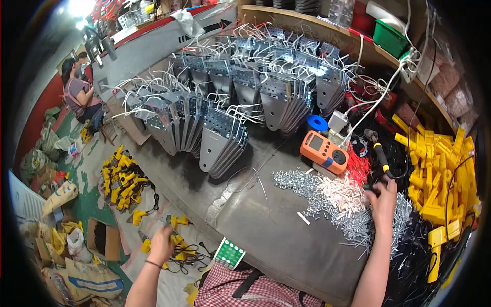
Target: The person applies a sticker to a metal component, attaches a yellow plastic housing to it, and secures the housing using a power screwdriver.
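Note:
My left hand (162,244) is off the table's front edge, its fingers curled. It is over yellow-handled tools with black cords (179,239) lying below; whatever it grips, if anything, is hidden. On the right, my right hand (383,200) reaches over a heap of silver screws (353,227), fingers bent and apart, a small dark spot at one fingertip. Pale short sleeves (340,194) and small metal nuts (291,184) lie beside the screws. Just beyond that hand is a screwdriver-like tool (381,157) with a black-and-yellow handle.
Grey perforated metal brackets (222,140) with white wires stand in rows across the table (245,204). An orange meter (324,152), red wires (358,166) and yellow plastic housings (434,174) are at the right. More yellow tools (123,181) lie lower left. A person (79,92) sits far left.

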### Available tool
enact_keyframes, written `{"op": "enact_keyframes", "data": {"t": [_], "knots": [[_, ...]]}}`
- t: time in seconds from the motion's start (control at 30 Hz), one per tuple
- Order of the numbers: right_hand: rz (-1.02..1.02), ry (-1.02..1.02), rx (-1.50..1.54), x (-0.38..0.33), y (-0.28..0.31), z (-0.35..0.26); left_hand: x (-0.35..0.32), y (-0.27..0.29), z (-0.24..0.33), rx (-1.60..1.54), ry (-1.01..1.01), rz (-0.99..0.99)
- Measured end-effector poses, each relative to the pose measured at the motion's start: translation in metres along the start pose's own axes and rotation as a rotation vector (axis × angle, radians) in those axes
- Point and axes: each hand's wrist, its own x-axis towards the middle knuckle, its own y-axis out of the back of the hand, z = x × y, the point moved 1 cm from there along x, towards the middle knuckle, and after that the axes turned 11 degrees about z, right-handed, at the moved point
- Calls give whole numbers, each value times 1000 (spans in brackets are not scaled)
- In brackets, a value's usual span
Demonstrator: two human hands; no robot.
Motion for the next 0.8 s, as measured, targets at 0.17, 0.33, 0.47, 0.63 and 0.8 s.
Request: {"op": "enact_keyframes", "data": {"t": [0.17,0.33,0.47,0.63,0.8], "knots": [[-317,204,228,-62,46,-75,129,45,116,-302,63,462],[-549,125,325,-128,74,-103,162,60,168,-226,-148,544],[-517,189,293,-147,73,-98,183,51,168,-360,-157,576],[-520,89,143,-156,84,-93,119,60,216,-542,-591,-21],[-480,77,218,-155,81,-92,94,54,264,-332,-852,-367]]}}
